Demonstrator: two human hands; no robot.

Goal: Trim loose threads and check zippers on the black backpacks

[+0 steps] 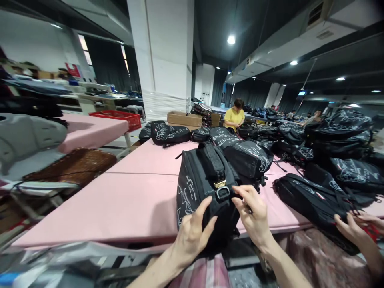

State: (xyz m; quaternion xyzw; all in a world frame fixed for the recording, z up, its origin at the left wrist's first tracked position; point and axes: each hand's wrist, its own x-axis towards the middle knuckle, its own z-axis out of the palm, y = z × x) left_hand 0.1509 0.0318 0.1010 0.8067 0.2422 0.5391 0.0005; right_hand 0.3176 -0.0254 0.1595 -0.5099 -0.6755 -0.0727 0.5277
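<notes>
One black bag [199,182] with white writing stands at the near edge of the counter [126,204], which has a pink cover. On the bag I count one gold metal piece [220,184] and, just beside it, one grey ring [218,194]. The left hand [190,234] is in front of the bag; its grip is spread, thumb and forefinger apart. The right hand [253,214] is beside the ring, but I cannot tell if its grip pinches the fabric. Farther right along the near edge, two co-worker's hands [351,230] are at one lying bag [309,200].
</notes>
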